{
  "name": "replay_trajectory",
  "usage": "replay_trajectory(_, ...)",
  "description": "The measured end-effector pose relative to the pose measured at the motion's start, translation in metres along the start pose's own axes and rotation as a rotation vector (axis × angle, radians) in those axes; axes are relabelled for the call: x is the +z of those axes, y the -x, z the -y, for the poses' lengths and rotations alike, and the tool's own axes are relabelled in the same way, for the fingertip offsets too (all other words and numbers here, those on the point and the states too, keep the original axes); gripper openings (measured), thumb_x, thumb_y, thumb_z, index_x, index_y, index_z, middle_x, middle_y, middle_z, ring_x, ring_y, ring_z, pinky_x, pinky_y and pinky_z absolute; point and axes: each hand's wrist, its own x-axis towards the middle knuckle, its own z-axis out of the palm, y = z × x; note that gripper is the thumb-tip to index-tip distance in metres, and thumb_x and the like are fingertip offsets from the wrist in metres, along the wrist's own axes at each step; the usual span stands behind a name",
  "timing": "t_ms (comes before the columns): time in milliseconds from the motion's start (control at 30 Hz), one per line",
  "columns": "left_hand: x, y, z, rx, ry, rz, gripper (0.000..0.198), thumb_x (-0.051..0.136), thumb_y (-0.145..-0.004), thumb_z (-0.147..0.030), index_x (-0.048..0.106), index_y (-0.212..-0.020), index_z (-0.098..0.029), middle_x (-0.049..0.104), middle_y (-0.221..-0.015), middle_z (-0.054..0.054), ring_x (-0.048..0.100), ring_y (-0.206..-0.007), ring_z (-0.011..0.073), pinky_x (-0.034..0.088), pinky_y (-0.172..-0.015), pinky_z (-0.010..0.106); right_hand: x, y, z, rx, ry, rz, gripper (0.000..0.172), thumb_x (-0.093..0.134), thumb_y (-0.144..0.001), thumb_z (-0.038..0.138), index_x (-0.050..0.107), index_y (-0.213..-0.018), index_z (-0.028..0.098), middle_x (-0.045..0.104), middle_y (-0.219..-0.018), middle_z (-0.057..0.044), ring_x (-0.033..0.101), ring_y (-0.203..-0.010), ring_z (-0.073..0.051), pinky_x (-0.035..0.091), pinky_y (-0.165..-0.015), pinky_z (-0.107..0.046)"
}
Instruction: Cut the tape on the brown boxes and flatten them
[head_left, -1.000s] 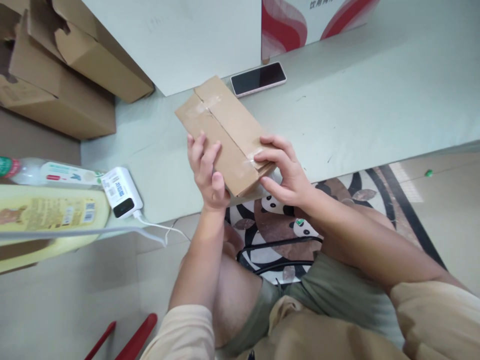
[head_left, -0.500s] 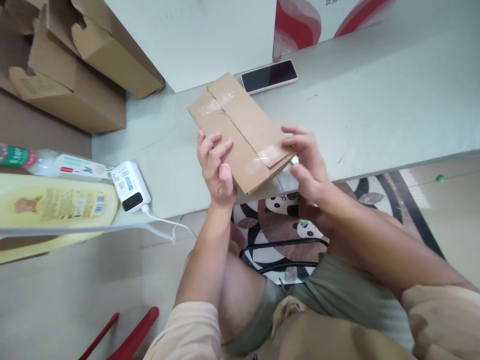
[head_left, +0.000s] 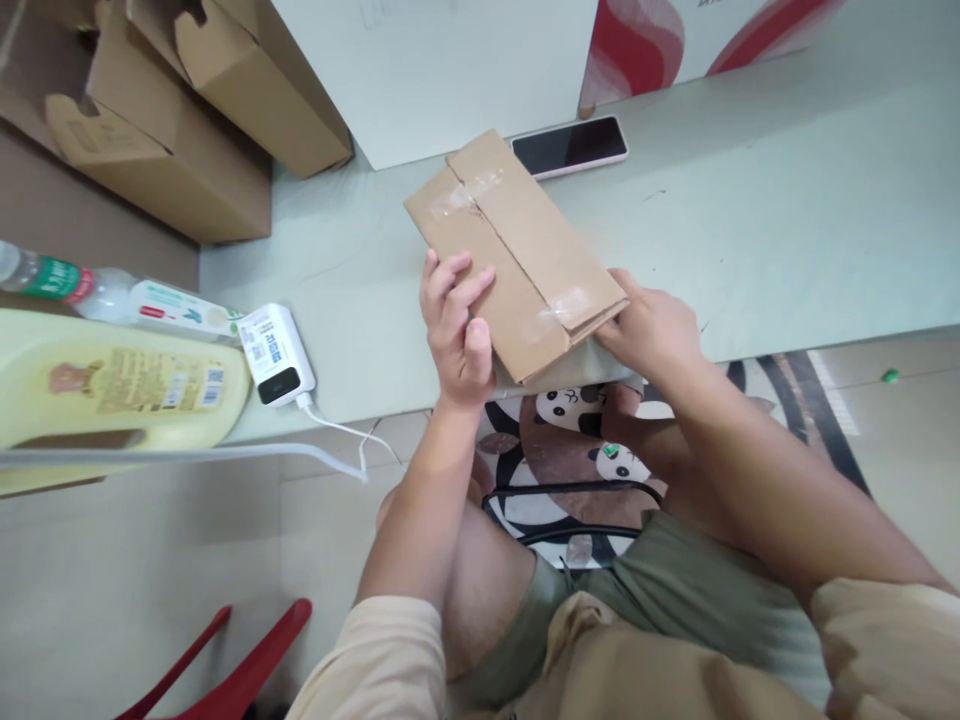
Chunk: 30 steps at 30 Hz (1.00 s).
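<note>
A flat brown cardboard box (head_left: pixel 517 250) with clear tape on its seam lies slanted over the near edge of the pale green table (head_left: pixel 750 220). My left hand (head_left: pixel 456 325) grips the box's near left side, fingers on top and thumb at the edge. My right hand (head_left: pixel 651 330) is curled at the box's near right corner, its fingers tucked under or against that end and hidden from me.
A dark phone (head_left: pixel 570 147) lies just beyond the box. Left of it sit a white power bank (head_left: pixel 274 354) with a cable, a yellow bottle (head_left: pixel 112 390) and a water bottle (head_left: pixel 112 295). Cardboard boxes (head_left: pixel 172 110) stand at the far left. A white board (head_left: pixel 442 70) leans behind.
My right hand has come off the taped top of the box and dropped to its near right corner. The view has drifted, so everything sits further right and higher.
</note>
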Motion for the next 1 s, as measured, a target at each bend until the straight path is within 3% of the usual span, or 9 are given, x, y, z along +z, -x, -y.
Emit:
replay_trajectory(133, 0.000, 0.000, 0.001, 0.030, 0.004, -0.014, 0.066, 0.018, -0.097, -0.070, 0.065, -0.117, -0.028, 0.063, -0.131, 0.006, 0.049, -0.142, 0.0270, 0.023, -0.133, 0.054, -0.001, -0.005, -0.003, 0.084, -0.381, -0.044, 0.054, 0.068, -0.077, 0.030, 0.057, -0.128, 0.022, 0.066, -0.072, -0.002, 0.058, -0.063, -0.020, 0.041, -0.057, -0.033)
replay_trajectory(267, 0.000, 0.000, 0.003, 0.086, 0.009, -0.045, 0.062, 0.018, -0.099, -0.065, 0.064, -0.117, -0.028, 0.063, -0.129, 0.005, 0.052, -0.138, 0.0244, 0.028, -0.131, 0.053, 0.009, -0.009, -0.012, 0.086, -0.776, -0.129, 0.050, 0.062, -0.079, 0.027, 0.052, -0.128, 0.027, 0.059, -0.067, 0.004, 0.051, -0.052, -0.015, 0.038, -0.049, -0.029)
replay_trajectory(433, 0.000, 0.000, 0.000, -0.035, 0.017, 0.030, 0.072, 0.015, -0.093, -0.074, 0.065, -0.117, -0.028, 0.060, -0.134, 0.008, 0.042, -0.147, 0.0300, 0.016, -0.134, 0.057, 0.019, -0.015, -0.020, 0.005, -0.991, -0.177, 0.044, 0.047, -0.087, 0.031, 0.047, -0.131, 0.034, 0.058, -0.067, 0.004, 0.053, -0.053, -0.016, 0.042, -0.049, -0.031)
replay_trajectory(567, 0.001, -0.001, -0.001, -0.001, 0.004, -0.015, 0.069, 0.016, -0.094, -0.073, 0.065, -0.115, -0.029, 0.061, -0.130, 0.007, 0.048, -0.142, 0.0284, 0.017, -0.134, 0.054, 0.016, -0.020, -0.021, -0.012, -1.201, -0.173, 0.041, 0.044, -0.080, 0.034, 0.051, -0.120, 0.030, 0.057, -0.066, 0.002, 0.058, -0.059, -0.018, 0.048, -0.054, -0.033)
replay_trajectory(667, 0.002, -0.001, 0.000, 0.008, -0.002, -0.028, 0.069, 0.016, -0.094, -0.073, 0.065, -0.114, -0.029, 0.061, -0.130, 0.006, 0.049, -0.141, 0.0278, 0.019, -0.133, 0.053, 0.016, -0.022, -0.021, 0.056, -1.237, -0.161, 0.033, 0.048, -0.081, 0.039, 0.055, -0.111, 0.027, 0.062, -0.073, 0.001, 0.059, -0.059, -0.016, 0.046, -0.052, -0.030)
replay_trajectory(800, 0.002, -0.001, 0.001, -0.021, 0.011, -0.004, 0.070, 0.016, -0.093, -0.074, 0.065, -0.115, -0.029, 0.060, -0.131, 0.007, 0.046, -0.143, 0.0283, 0.017, -0.134, 0.053, 0.019, -0.022, -0.017, 0.226, -1.209, -0.262, 0.026, 0.065, -0.076, 0.036, 0.053, -0.098, 0.027, 0.065, -0.074, 0.004, 0.054, -0.052, -0.011, 0.037, -0.047, -0.025)
replay_trajectory(867, 0.002, -0.001, 0.001, -0.023, 0.028, 0.008, 0.070, 0.016, -0.093, -0.074, 0.065, -0.116, -0.029, 0.060, -0.132, 0.007, 0.044, -0.145, 0.0287, 0.015, -0.134, 0.053, 0.017, -0.018, -0.012, 0.190, -1.213, -0.316, 0.027, 0.067, -0.076, 0.036, 0.050, -0.095, 0.027, 0.065, -0.072, 0.005, 0.053, -0.052, -0.010, 0.038, -0.049, -0.025)
replay_trajectory(1000, 0.002, -0.001, 0.000, 0.003, 0.037, -0.009, 0.067, 0.018, -0.095, -0.071, 0.065, -0.116, -0.028, 0.061, -0.131, 0.007, 0.046, -0.144, 0.0287, 0.015, -0.134, 0.054, 0.003, -0.006, 0.000, -0.024, -1.243, -0.442, 0.023, 0.063, -0.084, 0.043, 0.046, -0.090, 0.028, 0.054, -0.061, 0.007, 0.053, -0.050, -0.013, 0.036, -0.047, -0.028)
